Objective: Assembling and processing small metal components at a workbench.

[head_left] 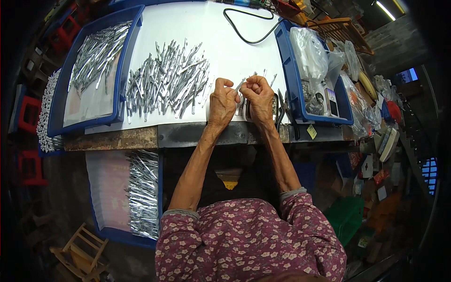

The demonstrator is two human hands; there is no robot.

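My left hand point(222, 104) is closed, its thumb and fingertips pinched together above the near edge of the white worktop. Just to its right, my right hand point(260, 97) is also closed in a pinch. A slim silvery metal strip point(240, 85) spans the gap between the two sets of fingertips, and both appear to grip it. Below the right hand sits a small dark-rimmed tray point(276, 106), mostly covered by that hand. To the left of my hands, a large pile of similar metal strips point(164, 82) lies spread on the white sheet point(185, 21).
At left stands a blue bin point(120, 89) with more strips; another blue tray point(105, 230) is below the table. Dark-handled pliers point(282, 113) lie right of my hands. Beyond them is a blue bin point(293, 89) holding plastic bags. A black cable point(244, 40) loops behind.
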